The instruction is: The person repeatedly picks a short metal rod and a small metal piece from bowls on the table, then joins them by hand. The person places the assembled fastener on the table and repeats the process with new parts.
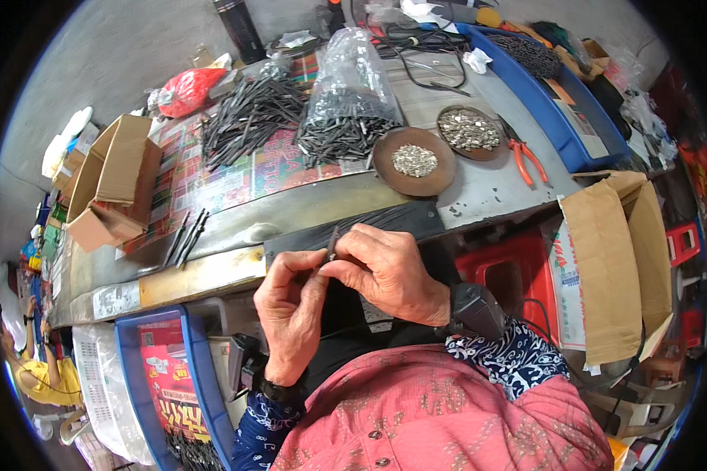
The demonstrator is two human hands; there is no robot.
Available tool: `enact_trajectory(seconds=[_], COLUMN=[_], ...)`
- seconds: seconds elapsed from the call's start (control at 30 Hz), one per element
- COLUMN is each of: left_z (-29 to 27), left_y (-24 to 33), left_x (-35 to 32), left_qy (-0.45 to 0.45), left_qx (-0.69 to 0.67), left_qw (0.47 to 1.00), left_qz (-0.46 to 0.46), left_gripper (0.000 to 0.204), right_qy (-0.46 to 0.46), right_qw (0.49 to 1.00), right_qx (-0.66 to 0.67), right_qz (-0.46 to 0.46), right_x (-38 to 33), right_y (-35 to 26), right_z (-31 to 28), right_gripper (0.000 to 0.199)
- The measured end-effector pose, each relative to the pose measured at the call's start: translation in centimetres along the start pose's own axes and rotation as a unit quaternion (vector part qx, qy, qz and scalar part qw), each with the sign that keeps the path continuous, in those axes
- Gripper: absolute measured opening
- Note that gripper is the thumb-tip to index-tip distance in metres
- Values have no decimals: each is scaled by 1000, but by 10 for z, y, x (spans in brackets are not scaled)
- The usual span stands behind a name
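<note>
My left hand (292, 306) and my right hand (393, 273) meet in front of my chest, at the table's near edge. Both are closed, thumbs and fingertips pinching a slim dark stick-like piece (334, 240); its lower part is hidden by the fingers. Beyond them, a brown dish (390, 177) holds small silvery metal bits. A second brown dish (485, 154) with similar bits is to its right, beside red-handled pliers (532, 163). Several dark slim pieces (185, 238) lie on the table left of my hands.
At the back are a heap of black sticks (251, 114) and a clear plastic bag (352, 74) spilling short black pieces. Cardboard boxes stand left (126, 161) and right (605, 259). Blue trays (597, 145) (187, 337) flank me. A red stool (542, 263) is at right; another person (51, 373) sits far left.
</note>
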State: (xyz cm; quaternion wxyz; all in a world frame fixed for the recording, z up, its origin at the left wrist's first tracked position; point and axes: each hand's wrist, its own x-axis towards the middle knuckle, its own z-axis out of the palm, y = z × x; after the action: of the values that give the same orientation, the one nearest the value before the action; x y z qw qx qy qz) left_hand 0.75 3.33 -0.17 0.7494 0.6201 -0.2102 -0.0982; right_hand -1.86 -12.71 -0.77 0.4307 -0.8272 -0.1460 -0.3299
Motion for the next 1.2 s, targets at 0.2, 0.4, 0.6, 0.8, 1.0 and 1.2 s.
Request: enact_trajectory(seconds=[0.2, 0.4, 0.6, 0.8, 1.0, 1.2], left_z=[-4, -3, 1, -21, -76, -138], left_y=[0, -3, -6, 4, -1, -9], left_x=[-5, -10, -13, -1, 30, 55], left_qy=[-12, 5, 60, 66, 119, 114], left_qx=[-70, -103, 9, 130, 428, 564], left_qw=[997, 994, 994, 982, 875, 794], left_qz=[-3, 31, 88, 121, 194, 199], left_gripper=[16, 14, 16, 15, 10, 10], right_qy=[30, 34, 23, -18, 2, 10], right_qw=[999, 999, 997, 1000, 988, 960], right_qx=[8, 9, 61, 6, -157, -273], right_qz=[-22, -20, 46, 4, -2, 64], right_x=[3, 2, 2, 4, 5, 4], right_y=[-8, -13, -17, -5, 19, 48], right_z=[8, 13, 21, 8, -27, -70], right_gripper=[22, 23, 26, 19, 17, 15])
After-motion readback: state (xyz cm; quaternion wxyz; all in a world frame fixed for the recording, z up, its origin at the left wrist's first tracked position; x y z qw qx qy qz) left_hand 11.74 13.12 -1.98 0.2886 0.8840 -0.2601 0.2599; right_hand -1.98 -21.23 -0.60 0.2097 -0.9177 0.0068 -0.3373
